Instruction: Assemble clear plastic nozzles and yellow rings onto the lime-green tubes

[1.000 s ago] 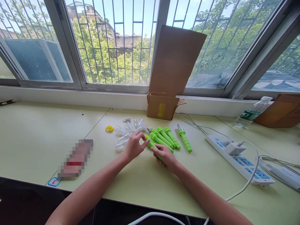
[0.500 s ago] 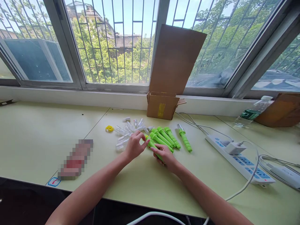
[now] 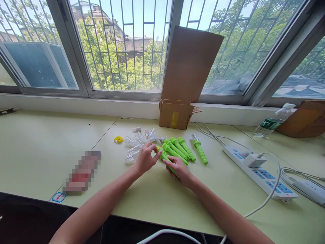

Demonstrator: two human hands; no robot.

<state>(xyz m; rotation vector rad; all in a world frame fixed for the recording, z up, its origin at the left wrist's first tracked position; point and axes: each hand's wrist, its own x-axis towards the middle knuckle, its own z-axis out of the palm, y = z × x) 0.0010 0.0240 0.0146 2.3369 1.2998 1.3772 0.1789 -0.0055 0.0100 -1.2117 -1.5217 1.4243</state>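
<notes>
My right hand point(image 3: 179, 169) is wrapped round a green plastic handle point(image 3: 165, 156), which slants up to the left. At its upper end, my left hand point(image 3: 147, 157) pinches with thumb and forefinger, where a bit of yellow shows; the fingertips partly hide what is there. Just beyond lie several more green handles point(image 3: 181, 149) with threaded ends, side by side. To their right is a green handle with a clear cap point(image 3: 200, 149) on it. Several clear plastic caps point(image 3: 130, 141) and small white pieces point(image 3: 137, 129) are scattered behind my left hand, near yellow rings point(image 3: 118, 139).
A cardboard box point(image 3: 175, 115) with a raised flap stands against the window sill. On the right are a white power strip point(image 3: 259, 174) with plugs and cables, and a water bottle point(image 3: 273, 122). A blurred-out object point(image 3: 82, 173) lies at the left. The table's front edge runs beneath my forearms.
</notes>
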